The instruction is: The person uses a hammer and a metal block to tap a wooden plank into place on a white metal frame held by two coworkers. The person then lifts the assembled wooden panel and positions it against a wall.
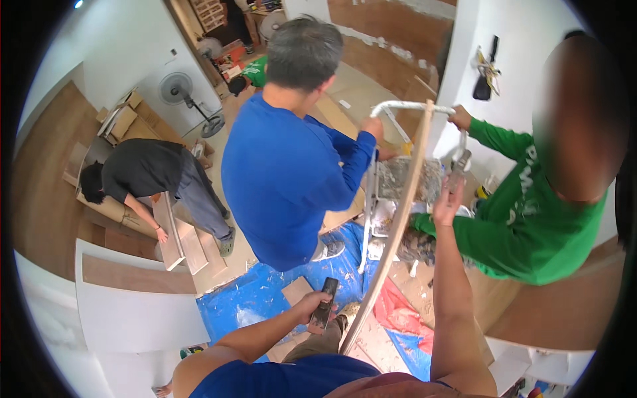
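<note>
Above the blue sheet's (217, 310) near edge, my left hand (308, 308) clasps a dark block (323, 306), while near the white frame (406, 105) my right hand (448, 202) grips a greyish tool (459, 164), which a careless leftward swing could knock against the wooden strip (401, 225).

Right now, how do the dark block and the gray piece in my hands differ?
Your left hand holds the dark block close to your body; your right hand holds the gray piece farther out, near the white frame. The block is blackish, brown at one end; the piece is paler. Both are held one-handed.
</note>
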Tool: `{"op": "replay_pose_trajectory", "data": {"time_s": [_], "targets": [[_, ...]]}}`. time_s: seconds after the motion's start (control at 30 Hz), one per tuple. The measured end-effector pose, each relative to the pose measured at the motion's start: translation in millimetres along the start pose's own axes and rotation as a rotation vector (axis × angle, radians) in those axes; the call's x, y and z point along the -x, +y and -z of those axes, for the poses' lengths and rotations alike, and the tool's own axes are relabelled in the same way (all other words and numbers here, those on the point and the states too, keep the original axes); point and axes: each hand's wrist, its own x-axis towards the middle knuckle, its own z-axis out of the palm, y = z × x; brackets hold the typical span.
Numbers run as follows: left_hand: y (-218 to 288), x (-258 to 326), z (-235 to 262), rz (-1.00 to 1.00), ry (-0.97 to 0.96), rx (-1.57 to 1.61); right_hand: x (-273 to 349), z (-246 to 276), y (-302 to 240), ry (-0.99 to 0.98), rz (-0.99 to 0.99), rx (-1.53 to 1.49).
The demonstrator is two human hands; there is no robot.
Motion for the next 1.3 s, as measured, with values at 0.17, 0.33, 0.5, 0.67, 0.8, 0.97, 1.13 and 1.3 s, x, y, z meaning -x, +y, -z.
{"op": "replay_pose_trajectory", "data": {"time_s": [0.17, 0.33, 0.5, 0.67, 0.8, 0.97, 1.13, 1.3], "targets": [[-44.1, 44.1, -14.0, -0.096, -0.016, 0.201, 68.6, 44.1, -138.7, -0.225, 0.046, 0.114], [-44.6, 44.6, -73.8, -0.141, 0.028, 0.47, 229.0, 150.1, -239.1, -0.439, -0.096, -0.142], [-52.8, 57.2, -124.8, -0.245, -0.032, 0.36, 372.0, 222.1, -311.5, -0.548, -0.279, -0.112], [-77.4, 78.5, -157.7, -0.302, 0.006, 0.262, 406.1, 239.2, -351.4, -0.517, -0.379, -0.115], [-89.7, 82.5, -158.1, -0.366, 0.024, 0.197, 399.9, 242.1, -361.8, -0.536, -0.319, -0.059], [-92.3, 101.0, -168.9, -0.484, 0.05, 0.127, 395.6, 245.8, -369.7, -0.518, -0.376, -0.059], [-89.0, 103.3, -169.3, -0.569, 0.072, 0.107, 396.6, 240.6, -365.5, -0.517, -0.414, -0.072], [-85.9, 101.5, -166.3, -0.59, 0.048, 0.112, 387.9, 233.2, -366.8, -0.556, -0.424, -0.047]]}}
